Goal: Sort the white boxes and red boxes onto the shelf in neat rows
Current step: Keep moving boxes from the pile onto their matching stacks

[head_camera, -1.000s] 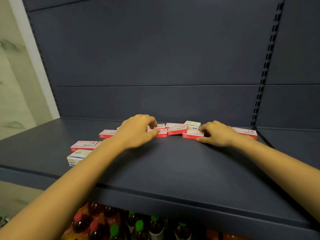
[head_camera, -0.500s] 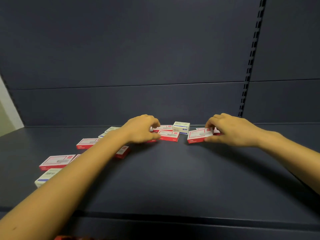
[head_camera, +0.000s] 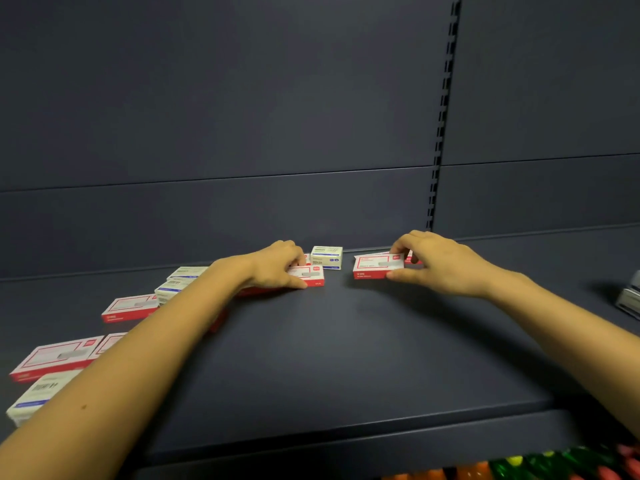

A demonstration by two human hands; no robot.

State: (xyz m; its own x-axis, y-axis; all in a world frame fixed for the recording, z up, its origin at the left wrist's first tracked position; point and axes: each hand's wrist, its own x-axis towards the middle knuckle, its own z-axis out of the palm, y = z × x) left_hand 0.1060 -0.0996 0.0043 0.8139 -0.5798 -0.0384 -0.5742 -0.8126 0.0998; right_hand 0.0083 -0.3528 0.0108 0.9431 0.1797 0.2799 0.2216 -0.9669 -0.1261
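**Change of state.** Compared with half a second ago, the right hand [head_camera: 436, 261] has drawn the right red box [head_camera: 374, 266] toward the right of the frame, away from the white box [head_camera: 326, 257] at centre. A strip of bare shelf [head_camera: 346, 358] now separates them. The left hand [head_camera: 277, 265] remains on the central red box [head_camera: 310, 275], just left of the white box.

**Meaning for the task.** The reds appear to be pulled clear of the whites so that each colour can form its own row. Sorting looks to be at an early stage: scattered red boxes [head_camera: 130, 308] and scattered white boxes [head_camera: 176, 285] lie mixed and askew at centre left and lower left.

**Left hand.** The fingers [head_camera: 294, 256] curl over the central red box, thumb at its front edge. The box is grasped and lies flat on the shelf.

**Right hand.** The thumb presses the near edge of the right red box and the fingers [head_camera: 403, 245] reach over its far edge, pinching it. Whether this box is lifted or resting on the shelf cannot be told.
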